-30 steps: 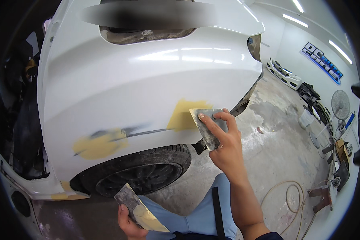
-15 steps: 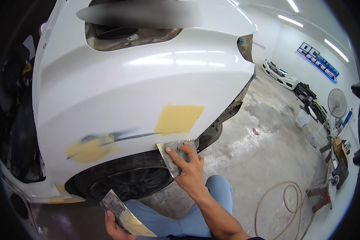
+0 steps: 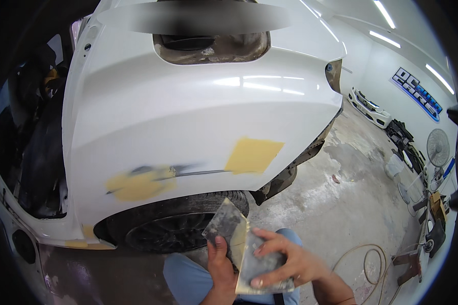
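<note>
Over my lap, the two hands have come together. My left hand [image 3: 220, 267] grips a flat grey putty plate [image 3: 223, 221] smeared with yellow filler, its thumb on the face. In my right hand [image 3: 295, 262] is a grey putty spreader [image 3: 251, 263], fingers spread across its back. The spreader's yellow-coated edge lies against the plate. Ahead stands a white car rear panel [image 3: 198, 117]. It bears a squarish yellow filler patch [image 3: 254, 155] at right and a rounder yellow patch [image 3: 137, 187] at left, with a dark scuff between them.
Below the panel is a black wheel [image 3: 173, 231]. A dark bracket [image 3: 277, 185] hangs at the panel's rear corner. To the right, a hose [image 3: 361, 251] coils on the concrete floor. A fan [image 3: 437, 147], a white bumper [image 3: 370, 108] and loose parts stand along the wall.
My right hand with the spreader has drawn back from below the square patch, down to the plate. My left hand has moved right and up with the plate. The view has shifted.
</note>
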`<state>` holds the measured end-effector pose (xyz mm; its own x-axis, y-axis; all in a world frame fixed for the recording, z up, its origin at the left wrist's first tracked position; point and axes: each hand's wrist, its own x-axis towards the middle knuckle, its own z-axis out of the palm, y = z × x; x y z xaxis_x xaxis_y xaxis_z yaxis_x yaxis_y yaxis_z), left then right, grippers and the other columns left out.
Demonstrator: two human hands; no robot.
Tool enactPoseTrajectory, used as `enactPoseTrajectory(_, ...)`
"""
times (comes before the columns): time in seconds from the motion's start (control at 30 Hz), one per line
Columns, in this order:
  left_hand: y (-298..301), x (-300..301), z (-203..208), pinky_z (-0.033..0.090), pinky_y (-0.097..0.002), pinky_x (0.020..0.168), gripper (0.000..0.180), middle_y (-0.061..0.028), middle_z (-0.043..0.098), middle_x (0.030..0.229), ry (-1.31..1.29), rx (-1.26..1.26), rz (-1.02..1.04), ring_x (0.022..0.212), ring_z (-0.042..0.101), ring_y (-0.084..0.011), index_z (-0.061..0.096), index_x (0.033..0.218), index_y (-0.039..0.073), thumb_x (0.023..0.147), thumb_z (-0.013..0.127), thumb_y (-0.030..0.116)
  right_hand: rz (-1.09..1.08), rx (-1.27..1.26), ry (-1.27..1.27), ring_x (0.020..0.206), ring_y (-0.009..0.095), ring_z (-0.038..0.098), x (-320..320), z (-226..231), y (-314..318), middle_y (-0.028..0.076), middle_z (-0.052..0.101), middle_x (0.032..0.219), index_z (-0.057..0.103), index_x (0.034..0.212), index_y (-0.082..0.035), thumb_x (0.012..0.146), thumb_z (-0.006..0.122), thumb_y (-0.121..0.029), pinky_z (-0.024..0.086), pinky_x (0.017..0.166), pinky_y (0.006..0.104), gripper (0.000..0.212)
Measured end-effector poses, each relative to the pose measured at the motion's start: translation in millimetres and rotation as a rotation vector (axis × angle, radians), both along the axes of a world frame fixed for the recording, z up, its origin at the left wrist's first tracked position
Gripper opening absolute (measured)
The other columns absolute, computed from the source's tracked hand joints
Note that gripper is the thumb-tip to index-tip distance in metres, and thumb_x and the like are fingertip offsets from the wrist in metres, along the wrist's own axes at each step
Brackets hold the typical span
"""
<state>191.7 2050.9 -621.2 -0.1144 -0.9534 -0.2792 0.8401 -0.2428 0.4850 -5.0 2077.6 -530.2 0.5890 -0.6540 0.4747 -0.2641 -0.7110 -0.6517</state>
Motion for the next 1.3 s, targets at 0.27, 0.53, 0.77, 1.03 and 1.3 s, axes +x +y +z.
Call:
enactPoseTrajectory(0.27,-5.5,52.9,24.6,0.057,-0.0441,0.103,0.038,-0.0057,0.067,0.134,0.083,-0.228,0.256,0.119,0.068,-0.0247,0.056,0.144,0.012,0.113,0.053,0.035,-0.926,-0.573,0.115,0.138,0.044,0.053,-6.3,14.4,-96.7,0.011,0.056,0.136,0.071,0.139,-0.035,0.071,0.083,0.0,0.044,0.104,0.0552,0.077)
enactPoseTrajectory(0.53,16.0,62.3,1.8,0.057,-0.0426,0.101,0.04,-0.0057,0.065,0.135,-0.032,-0.11,0.195,0.12,0.066,-0.0252,0.053,0.146,0.013,0.113,0.051,0.036,-1.087,-0.53,0.172,0.139,0.05,0.048,34.9,9.9,-129.5,0.012,0.05,0.132,0.068,0.142,-0.039,0.071,0.079,0.004,0.039,0.109,0.0608,0.084)
enactPoseTrajectory(0.77,18.1,74.3,-1.6,0.057,-0.0431,0.101,0.042,-0.0058,0.067,0.134,-0.062,-0.134,0.22,0.119,0.068,-0.0247,0.052,0.147,0.013,0.113,0.052,0.037,-1.014,-0.515,0.06,0.136,0.049,0.047,38.8,1.5,-139.7,0.014,0.047,0.131,0.07,0.141,-0.039,0.062,0.074,0.011,0.042,0.114,0.0608,0.093)
enactPoseTrajectory(1.03,18.9,77.8,2.8,0.058,-0.0412,0.098,0.04,-0.0055,0.069,0.13,-0.063,-0.143,0.234,0.115,0.069,-0.0238,0.055,0.145,0.012,0.113,0.051,0.036,-0.992,-0.529,0.104,0.128,0.046,0.046,50.8,-14.3,-134.7,0.016,0.046,0.125,0.07,0.141,-0.037,0.058,0.073,0.011,0.039,0.119,0.0617,0.096)
enactPoseTrajectory(1.3,21.4,76.5,5.4,0.06,-0.0414,0.093,0.041,-0.0057,0.071,0.126,-0.054,-0.139,0.26,0.11,0.071,-0.0238,0.057,0.143,0.012,0.112,0.053,0.038,-0.849,-0.328,0.254,0.124,0.042,0.049,50.6,-53.9,-110.8,0.017,0.048,0.127,0.068,0.143,-0.037,0.064,0.074,0.008,0.037,0.116,0.0645,0.092)
